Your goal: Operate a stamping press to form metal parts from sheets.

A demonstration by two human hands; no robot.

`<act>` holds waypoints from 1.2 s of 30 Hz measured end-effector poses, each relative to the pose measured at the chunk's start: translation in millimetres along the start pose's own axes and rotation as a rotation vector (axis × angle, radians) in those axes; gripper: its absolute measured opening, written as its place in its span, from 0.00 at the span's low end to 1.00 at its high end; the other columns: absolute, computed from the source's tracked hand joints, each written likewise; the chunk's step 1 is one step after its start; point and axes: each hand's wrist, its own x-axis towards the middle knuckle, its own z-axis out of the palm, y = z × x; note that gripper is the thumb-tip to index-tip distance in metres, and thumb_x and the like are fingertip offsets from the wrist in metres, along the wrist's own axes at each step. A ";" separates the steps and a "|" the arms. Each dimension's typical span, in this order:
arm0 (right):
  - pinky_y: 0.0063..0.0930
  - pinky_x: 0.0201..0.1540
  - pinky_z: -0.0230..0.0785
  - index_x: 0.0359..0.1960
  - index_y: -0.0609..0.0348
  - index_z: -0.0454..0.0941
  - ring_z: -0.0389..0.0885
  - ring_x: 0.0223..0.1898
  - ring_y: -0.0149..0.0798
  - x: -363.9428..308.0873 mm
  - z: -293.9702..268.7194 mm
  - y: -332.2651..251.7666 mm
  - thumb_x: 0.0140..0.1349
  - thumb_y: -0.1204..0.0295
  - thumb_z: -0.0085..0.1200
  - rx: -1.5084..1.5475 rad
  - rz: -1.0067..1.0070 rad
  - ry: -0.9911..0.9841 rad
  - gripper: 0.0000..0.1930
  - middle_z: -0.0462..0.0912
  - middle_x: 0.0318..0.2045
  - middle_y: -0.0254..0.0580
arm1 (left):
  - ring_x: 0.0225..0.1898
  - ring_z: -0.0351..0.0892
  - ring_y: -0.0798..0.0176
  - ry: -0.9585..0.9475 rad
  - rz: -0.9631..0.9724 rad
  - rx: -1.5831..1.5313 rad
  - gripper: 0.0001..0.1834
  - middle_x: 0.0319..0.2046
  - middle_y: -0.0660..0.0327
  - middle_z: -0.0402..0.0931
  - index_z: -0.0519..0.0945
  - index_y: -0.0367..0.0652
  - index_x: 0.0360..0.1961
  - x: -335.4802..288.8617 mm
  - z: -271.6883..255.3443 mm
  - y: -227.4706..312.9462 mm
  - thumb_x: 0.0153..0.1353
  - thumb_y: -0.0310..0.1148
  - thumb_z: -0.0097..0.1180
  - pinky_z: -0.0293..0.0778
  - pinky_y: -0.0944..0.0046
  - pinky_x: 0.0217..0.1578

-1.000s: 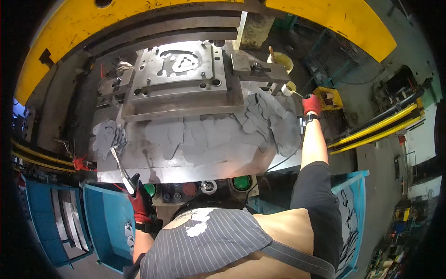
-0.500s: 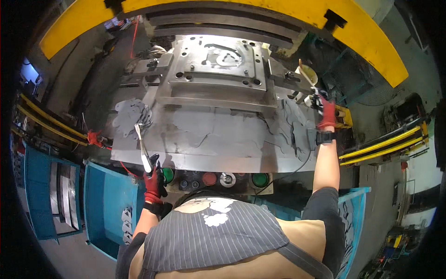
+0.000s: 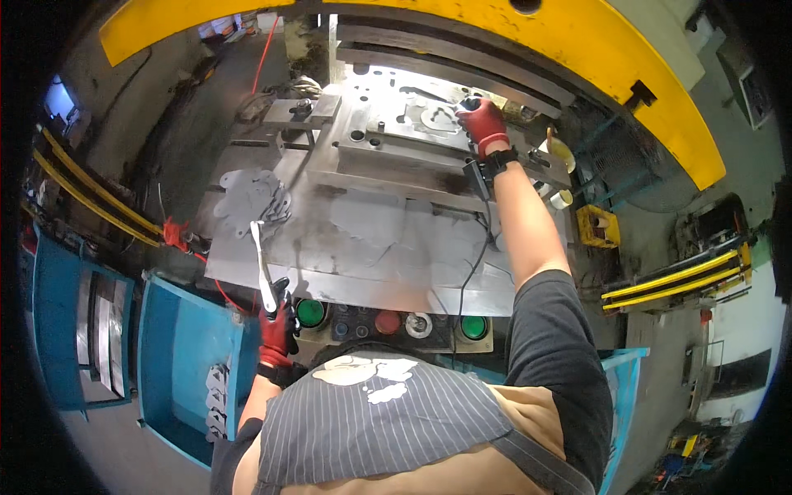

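The left hand (image 3: 279, 328) has its grip wrapped round a white-handled tool (image 3: 266, 289), tip by grey plates (image 3: 247, 198) on the bench (image 3: 346, 285). The right hand (image 3: 482, 124) is at the metal die (image 3: 392, 142) (grip: cannot tell). Markings on the button panel (image 3: 363, 315) are too small to read.

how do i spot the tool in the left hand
Find the metal table below the yellow beam. At its near left edge, the gloved left hand grips the tool: slim, white-handled, unlike the flat gray pieces by its tip.
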 end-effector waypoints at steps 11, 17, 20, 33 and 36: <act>0.35 0.39 0.68 0.30 0.58 0.77 0.77 0.35 0.48 -6.4 -7.1 -18.7 0.40 0.60 0.57 -0.101 0.055 -0.021 0.17 0.78 0.31 0.51 | 0.16 0.63 0.76 0.136 0.046 0.072 0.11 0.21 0.68 0.68 0.71 0.41 0.39 13.4 -27.7 -19.3 0.55 0.33 0.52 0.60 0.74 0.14; 0.34 0.38 0.69 0.30 0.57 0.77 0.77 0.35 0.47 -4.1 -5.9 -26.2 0.39 0.60 0.57 -0.132 0.045 -0.063 0.17 0.78 0.31 0.50 | 0.15 0.63 0.76 0.067 -0.042 0.032 0.09 0.18 0.69 0.67 0.70 0.42 0.35 11.9 -11.1 -12.3 0.54 0.33 0.53 0.59 0.75 0.14; 0.33 0.37 0.69 0.31 0.58 0.77 0.78 0.33 0.45 0.3 -0.9 -13.4 0.38 0.61 0.58 -0.123 0.050 -0.073 0.18 0.79 0.29 0.49 | 0.15 0.63 0.75 0.037 -0.042 -0.003 0.10 0.19 0.68 0.67 0.70 0.42 0.35 6.3 -0.5 -5.1 0.54 0.34 0.53 0.59 0.75 0.14; 0.31 0.37 0.68 0.32 0.59 0.76 0.78 0.33 0.44 5.0 9.0 -1.0 0.38 0.60 0.56 -0.169 0.036 -0.034 0.19 0.79 0.29 0.49 | 0.12 0.62 0.75 0.058 -0.063 0.007 0.08 0.16 0.69 0.66 0.71 0.42 0.37 3.3 4.6 -1.7 0.56 0.32 0.49 0.57 0.75 0.11; 0.37 0.38 0.69 0.35 0.59 0.74 0.76 0.35 0.49 8.3 -0.2 19.0 0.40 0.55 0.58 0.045 0.073 0.067 0.24 0.78 0.31 0.50 | 0.11 0.60 0.76 0.065 -0.036 0.041 0.06 0.15 0.70 0.65 0.72 0.43 0.35 0.2 21.5 7.6 0.57 0.31 0.47 0.56 0.75 0.10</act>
